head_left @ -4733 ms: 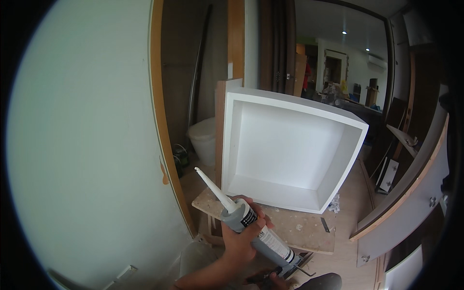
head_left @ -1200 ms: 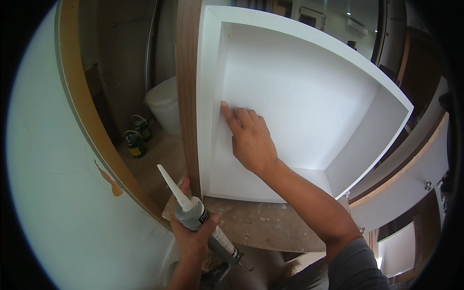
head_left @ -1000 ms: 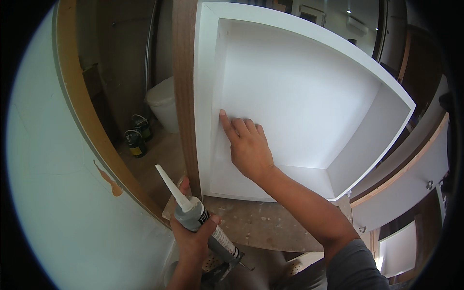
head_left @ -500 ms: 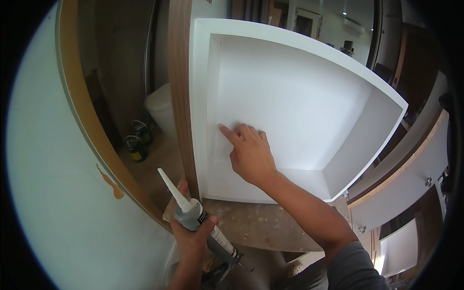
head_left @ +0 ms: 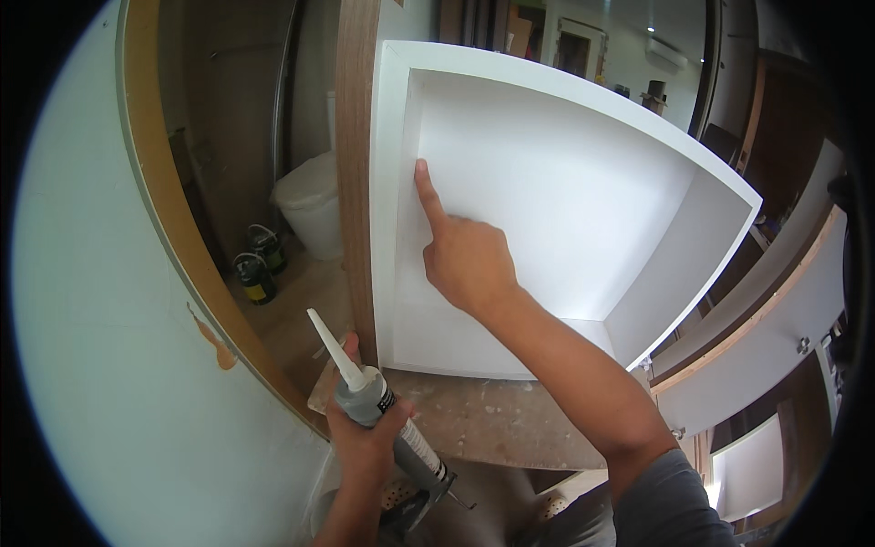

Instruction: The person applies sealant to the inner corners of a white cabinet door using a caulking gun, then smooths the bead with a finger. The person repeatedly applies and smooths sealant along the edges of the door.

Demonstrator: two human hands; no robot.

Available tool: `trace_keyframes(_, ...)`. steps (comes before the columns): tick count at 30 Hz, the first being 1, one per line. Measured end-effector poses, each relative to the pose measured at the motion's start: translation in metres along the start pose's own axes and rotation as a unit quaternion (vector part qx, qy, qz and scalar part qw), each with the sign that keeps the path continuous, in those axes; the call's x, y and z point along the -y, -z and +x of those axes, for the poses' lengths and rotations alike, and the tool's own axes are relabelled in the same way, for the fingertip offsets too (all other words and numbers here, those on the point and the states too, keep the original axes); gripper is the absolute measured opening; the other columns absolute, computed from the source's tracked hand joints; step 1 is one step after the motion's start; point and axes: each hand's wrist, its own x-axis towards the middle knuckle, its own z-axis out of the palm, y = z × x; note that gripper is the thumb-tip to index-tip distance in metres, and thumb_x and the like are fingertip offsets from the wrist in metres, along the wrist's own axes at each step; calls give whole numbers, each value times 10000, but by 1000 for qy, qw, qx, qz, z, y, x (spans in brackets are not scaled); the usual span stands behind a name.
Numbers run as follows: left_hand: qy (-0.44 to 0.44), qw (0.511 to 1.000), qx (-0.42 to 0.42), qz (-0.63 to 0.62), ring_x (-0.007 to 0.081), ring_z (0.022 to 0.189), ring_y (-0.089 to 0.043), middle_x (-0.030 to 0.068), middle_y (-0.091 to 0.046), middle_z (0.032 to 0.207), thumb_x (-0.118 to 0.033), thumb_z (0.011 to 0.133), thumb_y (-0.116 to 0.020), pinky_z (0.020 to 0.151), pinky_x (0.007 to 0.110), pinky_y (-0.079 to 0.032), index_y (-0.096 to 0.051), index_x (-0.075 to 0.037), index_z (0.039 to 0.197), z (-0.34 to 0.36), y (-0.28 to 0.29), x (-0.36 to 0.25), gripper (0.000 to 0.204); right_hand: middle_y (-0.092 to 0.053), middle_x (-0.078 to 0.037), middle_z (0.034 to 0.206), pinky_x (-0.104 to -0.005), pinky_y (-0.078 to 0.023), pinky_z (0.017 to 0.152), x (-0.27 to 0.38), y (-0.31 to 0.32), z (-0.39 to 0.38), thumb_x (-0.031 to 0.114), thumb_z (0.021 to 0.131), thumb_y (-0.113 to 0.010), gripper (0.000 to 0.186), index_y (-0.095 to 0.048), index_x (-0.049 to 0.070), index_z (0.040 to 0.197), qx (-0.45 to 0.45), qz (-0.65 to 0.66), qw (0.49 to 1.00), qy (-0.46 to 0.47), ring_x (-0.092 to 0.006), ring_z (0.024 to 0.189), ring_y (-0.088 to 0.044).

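Higher up the inside of the white open box (head_left: 565, 191) than half a second ago, the right hand (head_left: 472, 255) now has its index finger (head_left: 430, 196) straight, the fingertip at the far seam where the box's left wall meets its back panel, and it appears to touch there. Its grip pinches nothing, with the other fingers folded into the palm. Near and to the left, the left hand (head_left: 365, 442) stays as it was, its grip wrapped around the front of a sealant gun (head_left: 421, 460), whose pale nozzle (head_left: 334, 349) tilts up toward the far left, apart from the box. The box stands on its edge on a stained bench (head_left: 510, 424), its open side facing near, with a brown wooden strip (head_left: 357, 182) along its left side. Farther left, past that strip, are a white toilet (head_left: 314, 205) and two dark pails (head_left: 254, 281) on the floor. At right is a pale panel (head_left: 729, 392) with metal fittings.
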Motion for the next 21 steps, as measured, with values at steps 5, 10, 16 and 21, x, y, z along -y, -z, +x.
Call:
trace_keyframes(5,-2,1000,-5,7,172,727,-657,116,-565,1440,82,710,-641,656,337,-591,-378,5,1615,-2,-1,-1,946,-697,-125,817,-468,-568,678,1,-52,-35,53,885,-636,1044,-22,172,1722,83,1,997,-7,-321,725,-690)
trace_keyframes(10,1,1000,-16,11,186,744,-665,123,-474,1576,53,712,-650,684,342,-594,-402,-22,1612,-3,-5,-3,937,-701,-123,830,-476,-575,699,-1,-35,-50,71,898,-625,940,-173,185,1714,161,-17,987,0,-318,769,-699)
trace_keyframes(16,-16,999,-17,-24,142,873,-622,95,-517,1533,90,731,-646,726,310,-588,-453,-9,1572,-4,-6,-1,869,-728,-148,814,-394,-557,697,-40,43,-151,110,963,-638,581,-549,124,1537,99,242,963,-68,-256,693,-680)
trace_keyframes(21,-45,999,-26,-5,144,868,-625,78,-500,1581,99,747,-615,709,317,-573,-486,-2,1543,-6,-9,-3,812,-690,-42,746,-278,-512,670,-150,115,-264,135,1008,-666,229,-795,40,1172,-94,399,839,-358,-87,679,-609)
